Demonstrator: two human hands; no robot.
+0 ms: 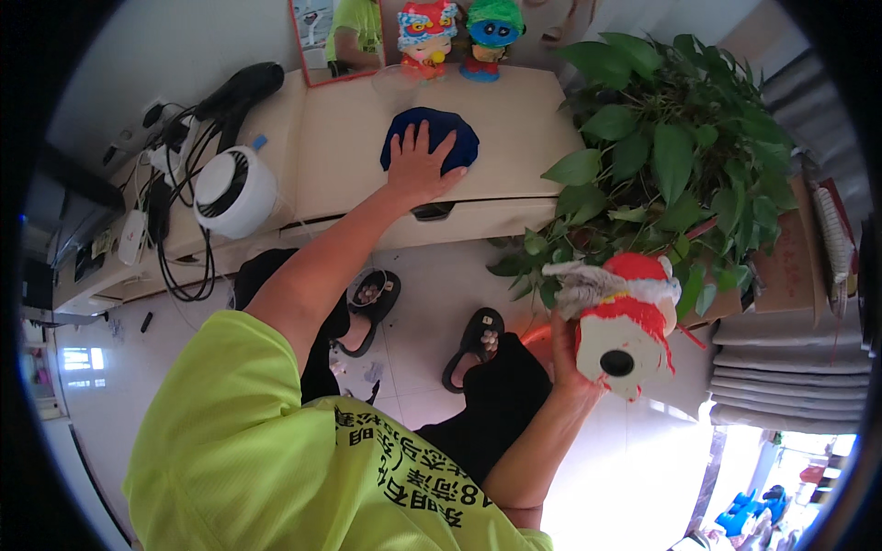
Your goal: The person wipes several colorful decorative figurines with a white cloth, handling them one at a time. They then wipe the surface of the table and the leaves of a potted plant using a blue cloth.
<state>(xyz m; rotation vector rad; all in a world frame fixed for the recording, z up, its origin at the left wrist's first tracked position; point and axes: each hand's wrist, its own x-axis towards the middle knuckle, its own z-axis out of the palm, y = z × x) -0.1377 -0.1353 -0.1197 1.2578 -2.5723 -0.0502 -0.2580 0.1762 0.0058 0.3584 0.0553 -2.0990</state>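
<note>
My left hand (422, 165) lies palm down with fingers spread on a folded dark blue cloth (398, 127), on top of a cream cabinet (344, 138). Off to the right, my right hand (572, 365) grips a painted figurine (606, 351) in the air. The figurine is tilted, so its pale base with a round dark hole faces me; red paint runs over its edges. A greyish, soft-looking piece (586, 288) sits at the figurine's left side; whether it is a cloth cannot be told.
Two painted figurines (427, 41) (493, 41), a red-framed mirror (337, 41) and a clear cup (396, 86) stand at the cabinet's back. Leftward are a black hair dryer (241, 96), a white fan (234, 193) and tangled cables (180, 275). A leafy potted plant (672, 151) overhangs the right end.
</note>
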